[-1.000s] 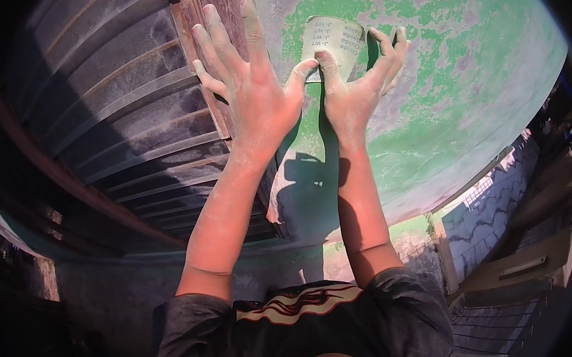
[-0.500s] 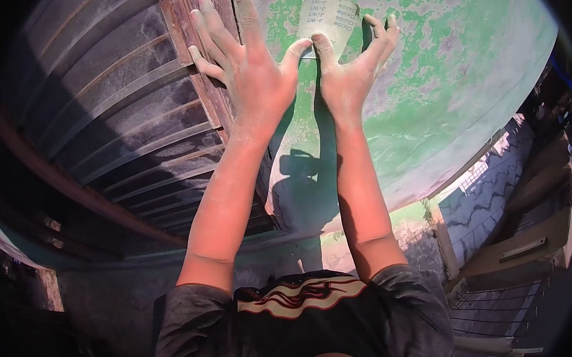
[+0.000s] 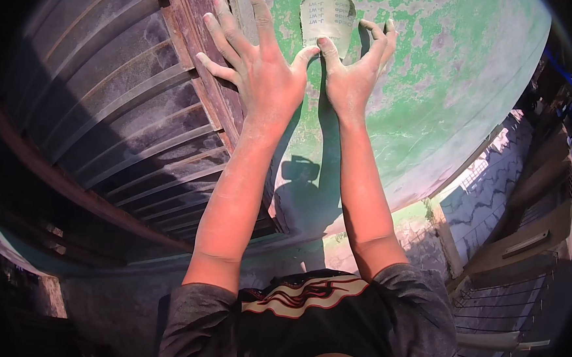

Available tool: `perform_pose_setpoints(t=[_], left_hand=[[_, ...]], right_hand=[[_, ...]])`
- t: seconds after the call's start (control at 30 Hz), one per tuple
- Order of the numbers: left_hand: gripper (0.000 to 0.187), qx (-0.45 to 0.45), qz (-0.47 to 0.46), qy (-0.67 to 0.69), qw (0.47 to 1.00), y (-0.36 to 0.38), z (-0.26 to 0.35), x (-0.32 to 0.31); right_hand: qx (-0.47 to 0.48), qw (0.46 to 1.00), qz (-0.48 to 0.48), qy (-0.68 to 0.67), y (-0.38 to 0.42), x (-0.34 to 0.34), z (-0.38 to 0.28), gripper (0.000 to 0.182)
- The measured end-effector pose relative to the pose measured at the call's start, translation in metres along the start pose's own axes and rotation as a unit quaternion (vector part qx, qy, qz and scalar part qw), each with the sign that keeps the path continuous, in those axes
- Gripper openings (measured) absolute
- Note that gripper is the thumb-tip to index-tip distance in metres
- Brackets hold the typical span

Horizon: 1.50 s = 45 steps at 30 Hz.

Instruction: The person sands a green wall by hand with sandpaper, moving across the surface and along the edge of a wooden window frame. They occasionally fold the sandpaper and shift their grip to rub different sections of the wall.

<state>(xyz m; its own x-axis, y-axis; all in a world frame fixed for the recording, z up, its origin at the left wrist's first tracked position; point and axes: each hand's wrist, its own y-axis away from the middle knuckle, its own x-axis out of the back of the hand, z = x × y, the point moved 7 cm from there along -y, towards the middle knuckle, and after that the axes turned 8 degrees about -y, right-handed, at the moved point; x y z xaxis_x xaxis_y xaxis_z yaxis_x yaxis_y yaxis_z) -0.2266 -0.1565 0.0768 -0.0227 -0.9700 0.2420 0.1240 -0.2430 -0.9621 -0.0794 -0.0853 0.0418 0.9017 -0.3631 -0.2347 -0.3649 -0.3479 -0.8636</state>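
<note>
A pale sheet of sandpaper [image 3: 327, 19] with blue printing on its back lies against the worn green wall [image 3: 408, 101]. The thumbs of both hands meet at the sheet's lower edge. My left hand [image 3: 266, 76] has its fingers spread wide, over the wall's edge and the wooden frame, with only the thumb at the paper. My right hand [image 3: 354, 81] presses its thumb on the sheet's lower part, its other fingers raised apart and curved to the right. Pale dust coats both hands.
Left of the wall is a reddish-brown wooden frame [image 3: 198, 62] with dark slatted louvres [image 3: 127, 103]. Shadows of the head and arms fall on the wall. At the right are a wooden board [image 3: 524, 249], thin metal bars and a patterned light surface [image 3: 481, 197].
Both hands have shifted slightly right and down in view. The sheet's top has narrowed slightly, and more printing shows near its lower edge.
</note>
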Motion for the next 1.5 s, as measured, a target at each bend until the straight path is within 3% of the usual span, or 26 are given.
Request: perform_pose_setpoints(t=[0.2,0.5,0.7,0.77,0.87,0.97,1.03,1.13,1.37,1.43,1.5], left_hand=[[0.125,0.031,-0.043,-0.025,0.998,0.047,-0.014,0.006],[0.126,0.023,-0.012,-0.014,1.0,0.014,0.004,-0.005],[0.129,-0.012,-0.024,-0.006,1.0,0.026,-0.012,-0.002],[0.129,-0.023,-0.027,-0.007,0.999,0.026,-0.015,0.0],[0.128,-0.034,-0.038,-0.019,0.998,0.02,-0.018,0.004],[0.114,-0.085,-0.005,-0.015,0.996,-0.007,-0.035,0.01],[0.096,-0.159,0.081,-0.065,0.982,-0.03,-0.047,0.017],[0.078,-0.124,0.128,-0.043,0.983,-0.048,-0.059,0.022],[0.066,-0.137,0.144,-0.035,0.979,-0.045,-0.065,0.019],[0.066,-0.136,0.143,-0.027,0.98,-0.045,-0.066,0.018],[0.066,-0.146,0.152,-0.024,0.977,-0.043,-0.066,0.018]], right_hand=[[-0.024,0.999,-0.013,-0.041,0.049,0.001,0.008,0.081],[-0.057,0.998,0.01,0.011,0.013,0.008,0.013,0.079],[-0.006,0.998,0.039,-0.045,0.013,0.006,0.002,0.077],[0.08,0.997,0.013,0.006,0.01,0.0,-0.021,0.074],[0.104,0.994,-0.03,-0.004,0.006,-0.009,-0.025,0.056],[0.115,0.992,-0.051,0.009,-0.002,-0.013,-0.029,0.044],[0.101,0.993,-0.053,0.0,-0.007,-0.013,-0.021,0.044],[0.084,0.996,-0.001,0.008,-0.01,-0.018,-0.026,0.037],[0.025,0.993,0.065,0.099,-0.032,-0.02,-0.051,0.048],[-0.007,1.0,0.018,0.016,-0.039,-0.021,-0.057,0.044],[0.019,0.999,0.033,-0.006,-0.04,-0.02,-0.062,0.041]])
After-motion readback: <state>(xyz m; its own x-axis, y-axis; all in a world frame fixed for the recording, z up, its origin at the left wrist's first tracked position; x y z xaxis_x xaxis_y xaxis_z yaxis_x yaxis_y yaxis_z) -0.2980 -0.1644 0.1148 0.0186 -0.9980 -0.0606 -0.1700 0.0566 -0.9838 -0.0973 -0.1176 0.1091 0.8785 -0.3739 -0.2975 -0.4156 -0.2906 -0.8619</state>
